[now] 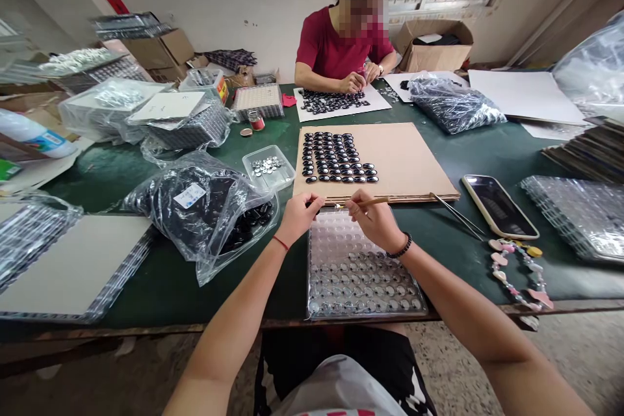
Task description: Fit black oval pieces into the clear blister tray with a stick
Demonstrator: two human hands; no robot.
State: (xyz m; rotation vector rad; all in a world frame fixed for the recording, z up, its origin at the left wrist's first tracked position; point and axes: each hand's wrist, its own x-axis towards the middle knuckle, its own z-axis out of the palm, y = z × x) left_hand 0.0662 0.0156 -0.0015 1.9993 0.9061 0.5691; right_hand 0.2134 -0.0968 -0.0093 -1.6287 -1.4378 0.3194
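My left hand is closed, its fingertips pinching a small dark piece. Opposite it, my right hand grips a thin brown stick whose tip points left toward that piece. Below both hands lies a clear tray of round cups; its nearer rows hold small clear or silvery pieces. Just beyond the hands, rows of shiny black oval pieces sit on a brown cardboard sheet.
A clear box of silvery pieces and an open plastic bag of black pieces lie left. Right are tweezers, a phone and a beaded strand. Across the table, a person handles black pieces.
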